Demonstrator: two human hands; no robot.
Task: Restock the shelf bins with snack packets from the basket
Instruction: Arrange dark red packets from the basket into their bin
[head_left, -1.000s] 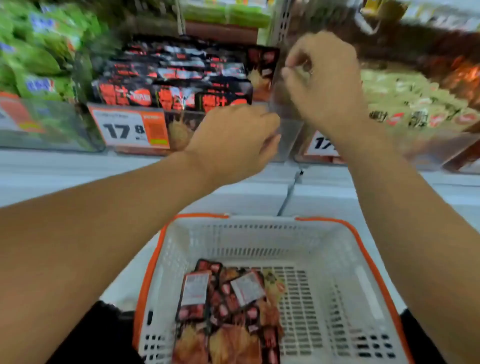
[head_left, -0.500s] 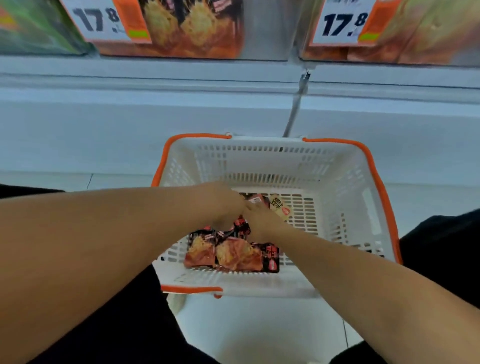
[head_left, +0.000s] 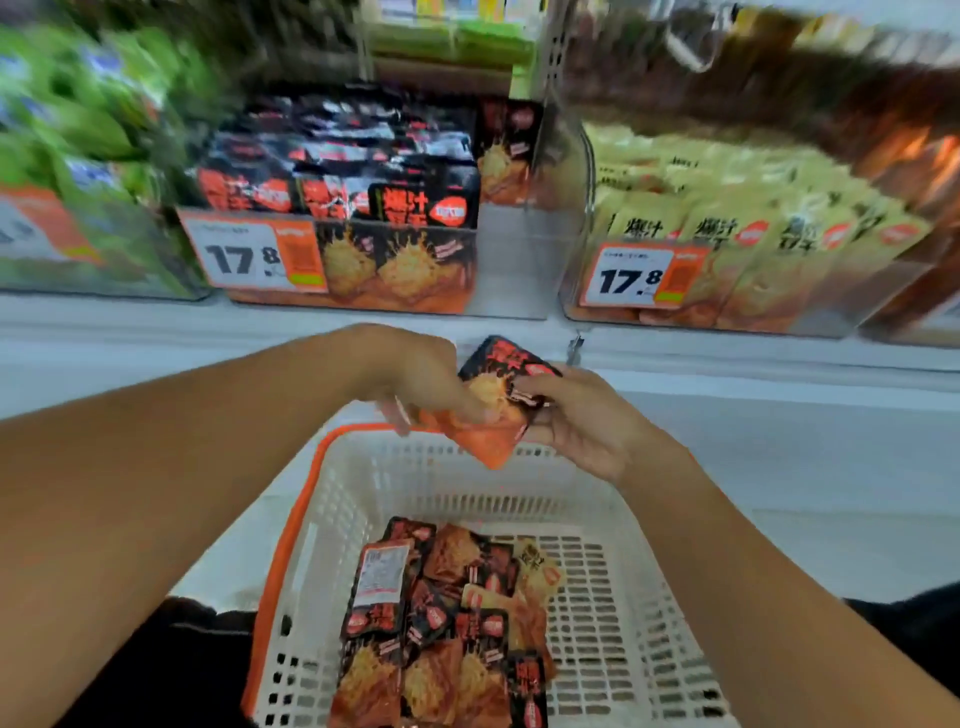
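Black-orange packet (head_left: 498, 402) pinched by left hand (head_left: 415, 379) and right hand (head_left: 582, 421), fingers curled on it, above basket (head_left: 311, 519). Judgement: keep both grips, square packet upright, slot it in black-packet bin (head_left: 509, 260) above basket

Single head view, forward and down, close over basket (head_left: 311, 499), shelf bins (head_left: 519, 260) somewhat blurred

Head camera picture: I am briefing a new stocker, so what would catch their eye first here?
Both hands, left hand and right hand, hold a black-and-orange snack packet above the basket. More packets lie heaped inside it. Behind, a clear bin of matching packets bears a 17.8 price tag.
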